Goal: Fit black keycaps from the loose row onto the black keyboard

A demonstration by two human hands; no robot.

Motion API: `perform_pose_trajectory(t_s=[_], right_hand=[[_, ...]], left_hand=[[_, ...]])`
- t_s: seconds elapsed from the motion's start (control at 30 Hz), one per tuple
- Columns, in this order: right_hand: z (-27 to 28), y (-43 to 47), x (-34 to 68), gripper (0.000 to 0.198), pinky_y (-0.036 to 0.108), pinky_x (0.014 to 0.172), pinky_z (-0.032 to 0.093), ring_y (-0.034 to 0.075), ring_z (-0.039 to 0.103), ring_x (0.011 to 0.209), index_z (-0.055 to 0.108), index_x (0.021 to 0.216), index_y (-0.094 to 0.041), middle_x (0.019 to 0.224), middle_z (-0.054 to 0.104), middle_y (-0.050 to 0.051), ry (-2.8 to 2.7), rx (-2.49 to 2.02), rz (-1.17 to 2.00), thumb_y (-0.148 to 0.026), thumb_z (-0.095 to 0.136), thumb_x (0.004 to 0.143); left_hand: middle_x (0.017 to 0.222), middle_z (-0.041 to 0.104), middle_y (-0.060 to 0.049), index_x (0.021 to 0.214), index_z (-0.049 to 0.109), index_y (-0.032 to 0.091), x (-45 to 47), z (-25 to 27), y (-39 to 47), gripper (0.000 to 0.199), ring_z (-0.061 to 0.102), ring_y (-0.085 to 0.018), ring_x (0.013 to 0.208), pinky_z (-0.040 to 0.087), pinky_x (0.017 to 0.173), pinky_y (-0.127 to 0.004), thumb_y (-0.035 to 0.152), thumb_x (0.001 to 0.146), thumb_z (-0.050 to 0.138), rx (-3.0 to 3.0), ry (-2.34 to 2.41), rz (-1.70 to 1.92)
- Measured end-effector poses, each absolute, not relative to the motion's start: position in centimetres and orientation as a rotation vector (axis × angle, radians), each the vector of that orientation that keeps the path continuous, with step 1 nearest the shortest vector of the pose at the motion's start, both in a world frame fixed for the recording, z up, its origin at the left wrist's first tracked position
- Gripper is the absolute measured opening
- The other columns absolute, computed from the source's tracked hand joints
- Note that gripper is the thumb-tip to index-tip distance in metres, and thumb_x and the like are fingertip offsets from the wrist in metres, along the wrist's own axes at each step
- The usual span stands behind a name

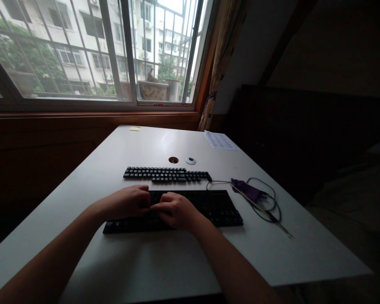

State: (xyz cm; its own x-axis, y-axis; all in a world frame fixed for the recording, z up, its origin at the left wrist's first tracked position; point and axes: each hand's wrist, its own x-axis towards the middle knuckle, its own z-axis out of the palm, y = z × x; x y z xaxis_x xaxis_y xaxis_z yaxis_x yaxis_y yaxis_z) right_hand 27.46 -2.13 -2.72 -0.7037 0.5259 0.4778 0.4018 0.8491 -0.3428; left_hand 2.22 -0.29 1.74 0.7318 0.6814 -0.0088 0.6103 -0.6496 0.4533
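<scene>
**Long black keyboard point(221, 204), long axis left-right**

I see it on the white tabletop point(158, 143), long edge toward the window point(110, 50). Over it, left hand point(137, 201) curled, right hand point(176, 210) narrow; can't tell if gripping. Tan patterned planter point(153, 91) outside holds something dark point(151, 77).

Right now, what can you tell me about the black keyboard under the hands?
The keyboard is long and rectangular, apparently plastic, lying flat on the white table. Keys show at its right end; shadow obscures much of the rest. A thin cord seems to leave its far edge. The left hand and right hand are over its middle, hiding part of it; exact contact is unclear.
</scene>
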Motion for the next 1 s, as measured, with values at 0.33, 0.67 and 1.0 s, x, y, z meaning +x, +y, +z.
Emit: perform_pose_trajectory(t_s=[0.33,0.67,1.0], right_hand=[[-2.72,-2.17,27.43,0.029,0.028,0.075,0.051,0.017,0.066,0.083,0.081,0.114,-0.025,0.091,0.070,0.003,-2.431,-0.669,0.294,-0.012,0.072,0.090],[-2.62,-2.16,27.33,0.027,0.028,0.075,0.051,0.018,0.065,0.083,0.082,0.112,-0.026,0.090,0.070,0.003,-2.451,-0.689,0.279,-0.013,0.073,0.090],[-2.46,-2.29,27.37,0.025,0.029,0.075,0.051,0.018,0.065,0.083,0.081,0.111,-0.026,0.090,0.070,0.003,-2.466,-0.689,0.278,-0.013,0.073,0.091]], left_hand=[[0.098,0.065,-0.003,0.093,0.077,0.022,2.40,2.14,-0.44,0.008,0.062,-0.016,0.080,0.048,0.071,-0.026,0.025,0.088,0.071,2.510,1.015,0.225],[0.098,0.063,-0.003,0.093,0.077,0.021,2.15,1.60,0.13,0.008,0.061,-0.015,0.077,0.048,0.070,-0.026,0.023,0.088,0.071,2.489,0.966,0.207],[0.098,0.064,-0.003,0.093,0.076,0.022,1.62,2.24,0.35,0.014,0.063,-0.016,0.080,0.050,0.072,-0.027,0.033,0.093,0.068,2.430,0.888,0.234]])
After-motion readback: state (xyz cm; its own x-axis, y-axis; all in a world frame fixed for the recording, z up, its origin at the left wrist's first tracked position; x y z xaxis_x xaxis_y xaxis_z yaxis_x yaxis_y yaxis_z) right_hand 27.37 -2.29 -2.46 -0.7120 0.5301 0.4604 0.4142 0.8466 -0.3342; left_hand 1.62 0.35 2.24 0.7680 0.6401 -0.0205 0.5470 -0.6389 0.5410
